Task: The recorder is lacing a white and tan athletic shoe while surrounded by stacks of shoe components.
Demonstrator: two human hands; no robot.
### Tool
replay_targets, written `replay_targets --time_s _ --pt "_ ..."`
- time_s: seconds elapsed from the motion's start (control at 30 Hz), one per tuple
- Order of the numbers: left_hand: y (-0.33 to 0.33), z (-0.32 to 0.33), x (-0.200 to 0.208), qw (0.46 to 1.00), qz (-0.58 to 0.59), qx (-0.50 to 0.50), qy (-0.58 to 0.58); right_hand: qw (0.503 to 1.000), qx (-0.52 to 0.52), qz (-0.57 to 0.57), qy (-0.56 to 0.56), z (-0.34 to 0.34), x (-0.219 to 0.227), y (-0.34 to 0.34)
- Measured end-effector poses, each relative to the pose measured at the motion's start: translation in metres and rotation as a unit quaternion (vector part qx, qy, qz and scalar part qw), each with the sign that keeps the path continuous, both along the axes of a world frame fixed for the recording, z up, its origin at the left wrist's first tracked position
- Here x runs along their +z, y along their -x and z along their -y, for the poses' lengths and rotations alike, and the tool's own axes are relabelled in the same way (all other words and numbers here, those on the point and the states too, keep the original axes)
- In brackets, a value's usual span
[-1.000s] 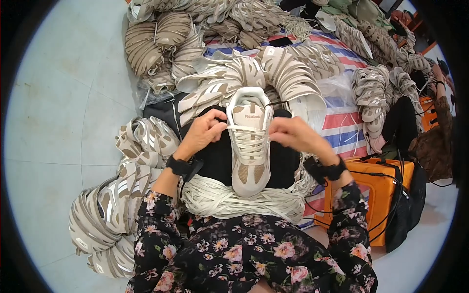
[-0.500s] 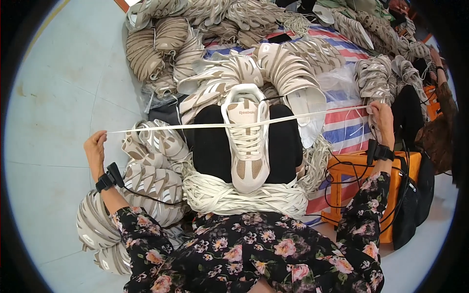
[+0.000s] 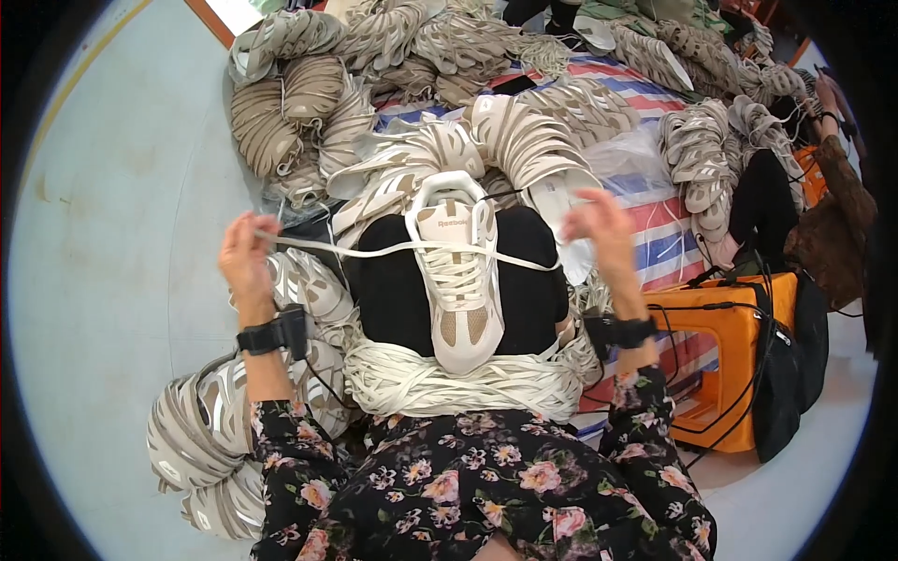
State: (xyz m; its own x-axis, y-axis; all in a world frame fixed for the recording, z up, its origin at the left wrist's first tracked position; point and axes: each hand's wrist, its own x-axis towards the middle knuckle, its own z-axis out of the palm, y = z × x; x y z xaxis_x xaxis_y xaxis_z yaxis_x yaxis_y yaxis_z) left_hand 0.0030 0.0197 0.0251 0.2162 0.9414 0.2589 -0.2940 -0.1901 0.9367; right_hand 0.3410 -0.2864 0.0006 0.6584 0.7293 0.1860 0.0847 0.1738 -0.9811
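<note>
A beige and white sneaker (image 3: 453,227) rests toe toward me between my black-clad knees. Its cream shoelace (image 3: 374,251) is threaded in a criss-cross, and the loose lengths run out to both sides. My left hand (image 3: 247,254) is closed on the left length, which sags slightly between hand and shoe. The right length drapes over my knee and curls near a white sole. Beside that curl, my right hand (image 3: 599,234) is raised and smeared by motion; whether it grips the lace is unclear. A bundle of cream laces (image 3: 463,388) lies across my lap.
Nested stacks of shoe uppers (image 3: 533,140) lie ahead, with more stacks (image 3: 201,421) at my left. A striped sheet (image 3: 659,234) covers the floor. At right stands an orange stool (image 3: 716,355) with a black bag and cables. Another person's arm (image 3: 832,178) shows at far right.
Both hands have moved inward from a wide spread, the right one further. The shoelace, formerly stretched taut across the sneaker, is now slack.
</note>
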Motion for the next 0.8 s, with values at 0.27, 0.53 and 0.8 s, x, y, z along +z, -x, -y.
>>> replay_targets --time_s 0.27,0.53,0.8 --pt "-0.115 0.078 -0.004 0.934 -0.175 -0.296 0.096 0.973 0.167 0.018 0.157 -0.05 -0.027 0.052" --pt "-0.155 0.116 -0.025 0.889 -0.253 -0.381 0.039 0.962 0.161 0.135 0.175 -0.059 -0.026 0.041" --pt "-0.153 0.12 -0.024 0.92 -0.172 -0.349 0.043 0.908 0.077 0.356 0.206 -0.069 -0.012 0.056"
